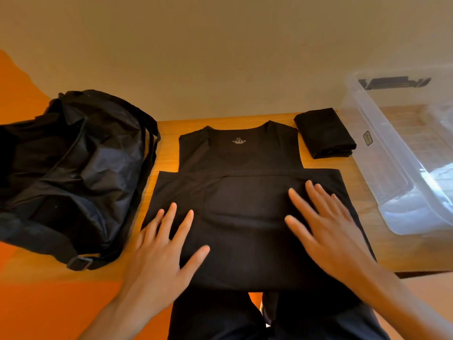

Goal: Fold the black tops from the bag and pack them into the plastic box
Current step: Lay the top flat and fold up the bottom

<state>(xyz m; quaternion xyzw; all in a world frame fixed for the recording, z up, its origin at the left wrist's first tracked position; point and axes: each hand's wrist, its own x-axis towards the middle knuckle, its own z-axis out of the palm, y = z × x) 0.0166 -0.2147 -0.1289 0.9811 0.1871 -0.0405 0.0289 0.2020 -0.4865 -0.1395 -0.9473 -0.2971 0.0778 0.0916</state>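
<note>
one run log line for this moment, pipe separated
step: folding | left hand, right hand: flat, open on black sleeveless top | small folded black top: beside clear plastic box | box: no tops

A plain beige wall (220, 52) stands behind the wooden tabletop (169, 141). Orange floor (49, 303) shows at left and below, warmly lit.

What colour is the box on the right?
Clear, see-through plastic box, seen in the head view.

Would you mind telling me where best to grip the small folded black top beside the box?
Probably pinch the folded top by its two long sides, coming from above: it lies flat on the table, a compact rectangle, with the plastic box close on its right.
</note>
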